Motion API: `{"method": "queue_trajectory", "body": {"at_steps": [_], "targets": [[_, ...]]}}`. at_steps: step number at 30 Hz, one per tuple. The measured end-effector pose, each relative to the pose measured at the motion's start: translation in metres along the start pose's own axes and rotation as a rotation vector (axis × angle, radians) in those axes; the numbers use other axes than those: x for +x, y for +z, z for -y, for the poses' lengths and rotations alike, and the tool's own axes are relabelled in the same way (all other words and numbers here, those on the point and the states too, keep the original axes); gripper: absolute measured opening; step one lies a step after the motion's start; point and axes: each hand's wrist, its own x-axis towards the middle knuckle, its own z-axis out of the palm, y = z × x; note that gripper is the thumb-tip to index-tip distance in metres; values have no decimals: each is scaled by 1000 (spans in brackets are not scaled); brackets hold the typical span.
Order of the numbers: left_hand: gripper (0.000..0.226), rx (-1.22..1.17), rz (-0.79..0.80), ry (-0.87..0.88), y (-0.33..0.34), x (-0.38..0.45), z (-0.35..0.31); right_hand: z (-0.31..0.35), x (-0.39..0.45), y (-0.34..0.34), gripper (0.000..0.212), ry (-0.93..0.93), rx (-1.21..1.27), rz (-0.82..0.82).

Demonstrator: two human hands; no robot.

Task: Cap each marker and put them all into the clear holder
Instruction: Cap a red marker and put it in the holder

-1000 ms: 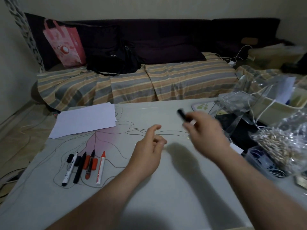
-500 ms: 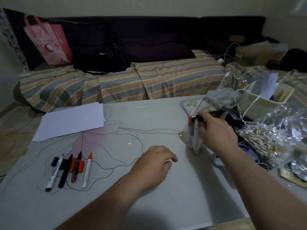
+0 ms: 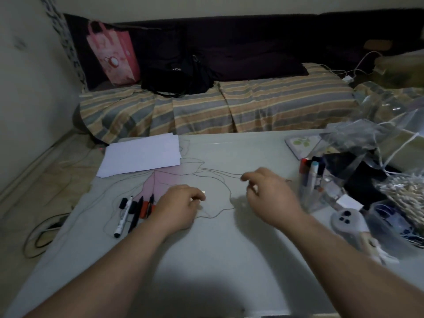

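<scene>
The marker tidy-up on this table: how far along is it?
Done: several capped markers stand in the clear plastic holder at right. In hand: nothing; the right hand is empty, and the left hand lies by the remaining pile. Left: uncapped markers and loose caps lie on the pale table, including a white-barrelled marker.

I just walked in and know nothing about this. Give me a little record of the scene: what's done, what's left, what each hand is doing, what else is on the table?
done: several capped markers stand in the clear holder
left: loose markers and loose caps lie at the table's left
left hand: fingers curled, beside the loose markers, nothing seen in it
right hand: empty, fingers loosely curled, between the two groups
also there: white paper, plastic bags, grey controller
</scene>
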Motion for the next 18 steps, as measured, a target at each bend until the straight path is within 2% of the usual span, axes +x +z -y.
{"method": "queue_trajectory", "body": {"at_steps": [3, 6, 8, 11, 18], "targets": [[23, 22, -45, -179, -24, -15, 47, 40, -3, 49, 35, -114, 10, 258], [25, 157, -59, -312, -36, -27, 89, 81, -9, 88, 42, -194, 14, 405], [39, 222, -5, -382, -38, -33, 105, 105, -13, 110, 52, -241, -13, 481], [58, 287, 95, -407, -37, -36, 113, 124, -13, 134, 57, -274, -83, 493], [60, 391, 108, -354, -32, -31, 97, 122, -5, 137, 43, -187, -124, 416]]}}
